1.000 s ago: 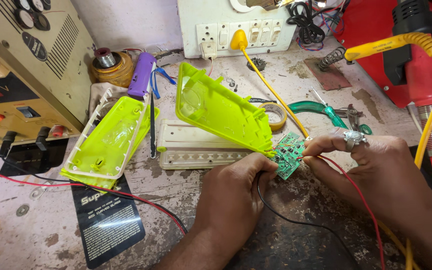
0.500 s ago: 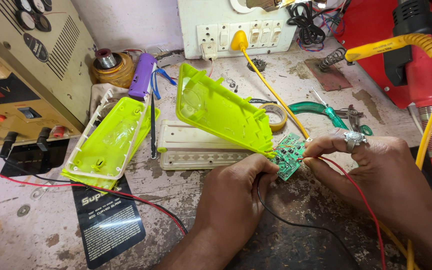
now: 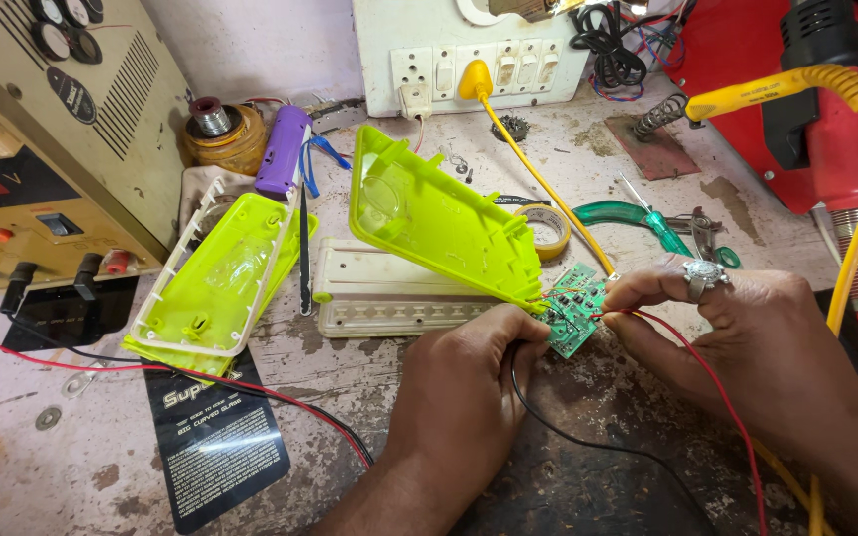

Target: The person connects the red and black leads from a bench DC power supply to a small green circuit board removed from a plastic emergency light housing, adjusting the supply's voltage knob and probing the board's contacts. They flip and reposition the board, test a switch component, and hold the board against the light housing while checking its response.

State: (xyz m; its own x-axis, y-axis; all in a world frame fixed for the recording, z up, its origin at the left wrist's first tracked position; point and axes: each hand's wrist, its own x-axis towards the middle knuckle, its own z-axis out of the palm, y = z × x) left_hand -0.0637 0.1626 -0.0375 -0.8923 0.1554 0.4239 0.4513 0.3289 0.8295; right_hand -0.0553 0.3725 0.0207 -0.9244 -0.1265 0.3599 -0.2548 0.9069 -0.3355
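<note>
A small green circuit board [image 3: 574, 309] hangs off the edge of a lime-green plastic shell [image 3: 439, 218] that is tilted up on the bench. My left hand [image 3: 469, 382] pinches a black wire [image 3: 588, 437] against the board's lower left corner. My right hand [image 3: 727, 328], with a ring on one finger, holds a red wire [image 3: 707, 377] at the board's right edge. A second lime-green shell half [image 3: 220, 278] with a white rim lies to the left. Under the tilted shell lies a white light panel [image 3: 399, 298].
A beige power supply [image 3: 42, 149] with red and black leads stands at the left. A purple battery cell [image 3: 282, 149], a solder spool [image 3: 213, 119], yellow tape roll [image 3: 548, 226], green-handled screwdriver [image 3: 662, 228], white switchboard [image 3: 479, 55] and yellow cable [image 3: 846, 119] surround the work. A black packet [image 3: 215, 437] lies in front.
Both hands stay at the circuit board with only tiny finger shifts. Nothing else has moved.
</note>
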